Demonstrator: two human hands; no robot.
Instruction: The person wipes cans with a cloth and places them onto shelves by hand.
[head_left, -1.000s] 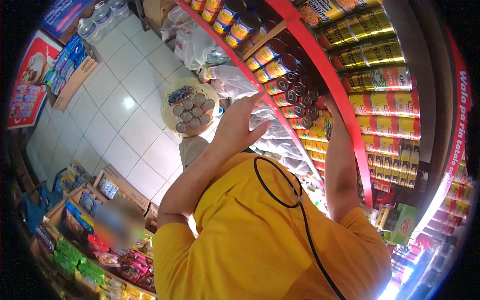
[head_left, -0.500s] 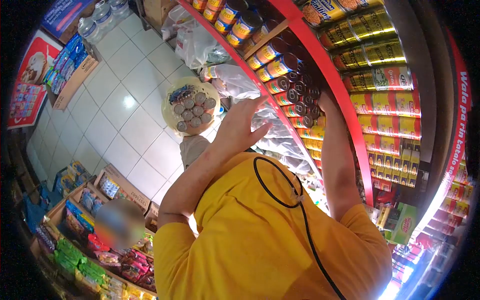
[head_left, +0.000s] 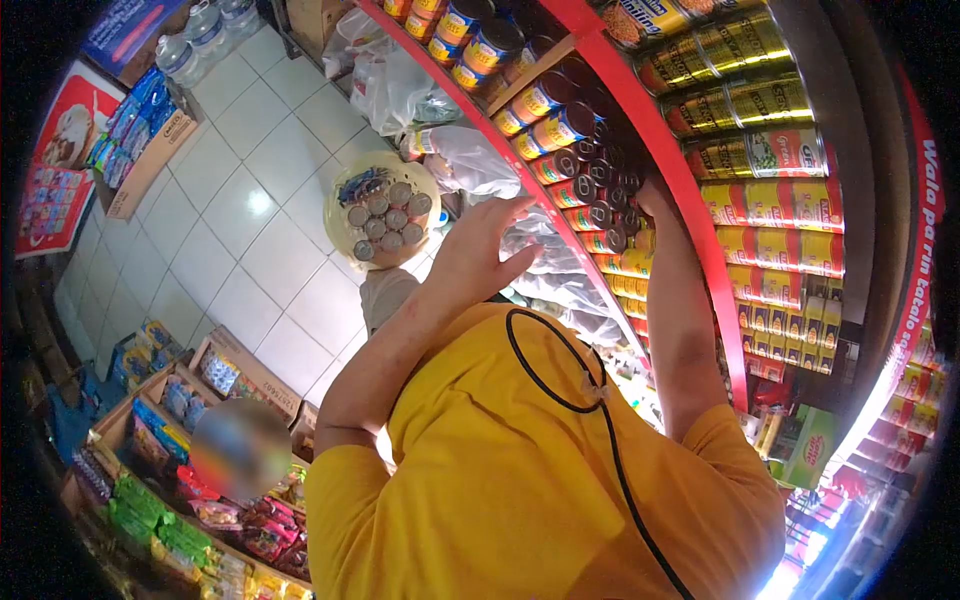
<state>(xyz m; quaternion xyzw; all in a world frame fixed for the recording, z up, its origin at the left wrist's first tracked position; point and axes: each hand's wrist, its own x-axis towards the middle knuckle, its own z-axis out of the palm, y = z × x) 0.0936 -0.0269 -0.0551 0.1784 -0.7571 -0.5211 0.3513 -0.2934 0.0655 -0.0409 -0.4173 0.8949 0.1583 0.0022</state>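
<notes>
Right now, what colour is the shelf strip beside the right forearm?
The shelf strip is red; clearest in the head view.

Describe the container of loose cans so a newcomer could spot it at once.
Find the pale tiled floor, left of the red-edged shelves in the picture. Near the shelves, up and left of the person's left hand, is a round, pale yellow container. Unlike the clear plastic bags beside it, it holds a cluster of silver-topped cans.

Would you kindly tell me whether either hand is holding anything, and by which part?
The left hand is open, apparently empty. The right hand is beside small cans, its fingers largely hidden, so any hold there cannot be told.
</notes>
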